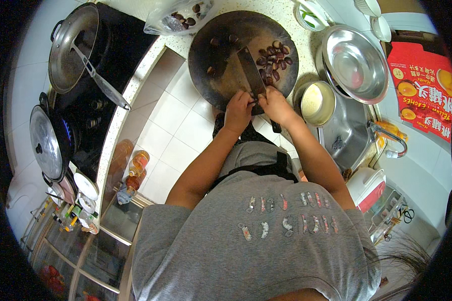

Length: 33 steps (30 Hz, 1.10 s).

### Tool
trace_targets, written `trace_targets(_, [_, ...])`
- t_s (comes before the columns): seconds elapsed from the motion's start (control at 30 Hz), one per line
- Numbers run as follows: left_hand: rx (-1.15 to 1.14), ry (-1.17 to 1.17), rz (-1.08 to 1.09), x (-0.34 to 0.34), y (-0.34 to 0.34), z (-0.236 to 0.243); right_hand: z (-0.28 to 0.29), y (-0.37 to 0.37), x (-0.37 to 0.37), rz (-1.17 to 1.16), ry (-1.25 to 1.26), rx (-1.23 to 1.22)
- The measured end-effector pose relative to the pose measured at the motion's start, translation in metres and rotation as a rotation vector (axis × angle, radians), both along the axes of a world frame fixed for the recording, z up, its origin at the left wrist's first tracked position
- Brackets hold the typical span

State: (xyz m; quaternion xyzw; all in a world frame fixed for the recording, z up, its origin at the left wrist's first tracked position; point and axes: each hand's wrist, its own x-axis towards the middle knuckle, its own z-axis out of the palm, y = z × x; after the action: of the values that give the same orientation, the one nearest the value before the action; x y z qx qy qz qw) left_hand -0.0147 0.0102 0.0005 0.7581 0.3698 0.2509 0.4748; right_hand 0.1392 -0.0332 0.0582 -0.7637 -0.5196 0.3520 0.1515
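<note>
My right hand [276, 106] is closed round a cleaver [249, 69], near where blade and handle meet. Its broad dark blade points away over a round wooden chopping board [221, 75], and the handle's end sticks out below my hand. Close beside it, my left hand [239, 108] pinches a small dark thing at the blade's near end; mostly hidden by fingers, it looks like a chestnut. Right of the blade lies a pile of brown chestnuts [273, 61]. A few dark pieces [233, 38] are scattered on the board's left and far parts.
A clear plastic bag of chestnuts [160, 22] lies beyond the board. To the right are a pot [318, 104], a steel basin [355, 62] and a sink [342, 143]. At left, the black stove [103, 75] bears a wok [68, 65] and a lidded pan [47, 145] over a blue flame.
</note>
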Motion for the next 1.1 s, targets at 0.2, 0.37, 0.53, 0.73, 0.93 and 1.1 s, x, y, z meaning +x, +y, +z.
trace_targets(0.2, [0.010, 0.014, 0.011, 0.000, 0.000, 0.001, -0.001, 0.004, 0.000, -0.015, 0.025, -0.046])
trace_targets(0.37, [-0.009, 0.015, 0.013, 0.002, 0.000, 0.004, 0.000, 0.004, 0.001, -0.033, 0.024, -0.042])
trace_targets(0.53, [-0.011, 0.007, 0.001, 0.002, 0.001, 0.000, -0.008, 0.002, 0.004, -0.084, 0.110, -0.054])
trace_targets(0.73, [0.002, -0.037, 0.014, 0.001, -0.001, -0.003, 0.003, 0.000, 0.004, -0.056, 0.074, -0.043])
trace_targets(0.93, [0.050, -0.049, -0.018, 0.002, 0.000, 0.003, -0.028, -0.004, 0.025, -0.080, 0.298, -0.108])
trace_targets(1.1, [0.012, 0.021, -0.046, 0.001, 0.003, 0.007, -0.005, 0.002, 0.022, -0.176, 0.570, -0.154])
